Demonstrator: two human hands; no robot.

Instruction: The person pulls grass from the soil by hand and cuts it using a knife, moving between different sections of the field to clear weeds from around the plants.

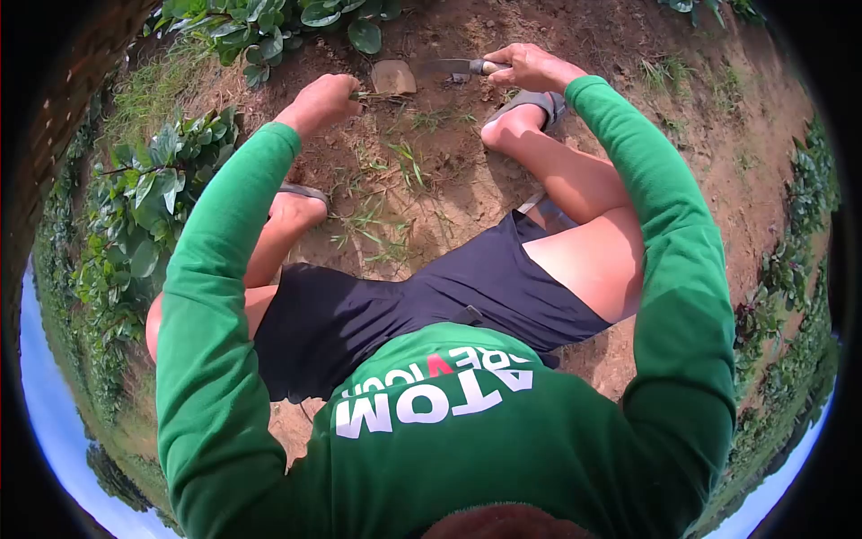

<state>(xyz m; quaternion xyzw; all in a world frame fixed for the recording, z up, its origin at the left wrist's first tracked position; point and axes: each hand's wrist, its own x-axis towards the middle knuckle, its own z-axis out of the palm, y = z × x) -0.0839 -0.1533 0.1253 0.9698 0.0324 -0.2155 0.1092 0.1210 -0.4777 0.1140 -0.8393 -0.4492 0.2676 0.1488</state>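
Observation:
In the head view my right hand (532,67) is closed around the handle of a knife (449,66). The knife's blade points left, low over the brown soil. My left hand (325,99) is closed, fingers curled together near the ground; what they hold, if anything, is too small to make out. Between the two hands lies a flat tan stone-like piece (393,77), close to the blade's tip. A small pale scrap (461,78) rests on the soil beneath the knife.
Leafy green plants (260,27) grow beyond my left hand, and more leafy plants (148,193) stand at the left. Grass tufts (409,166) dot the soil between my feet. My sandalled right foot (525,117) is just below my right hand.

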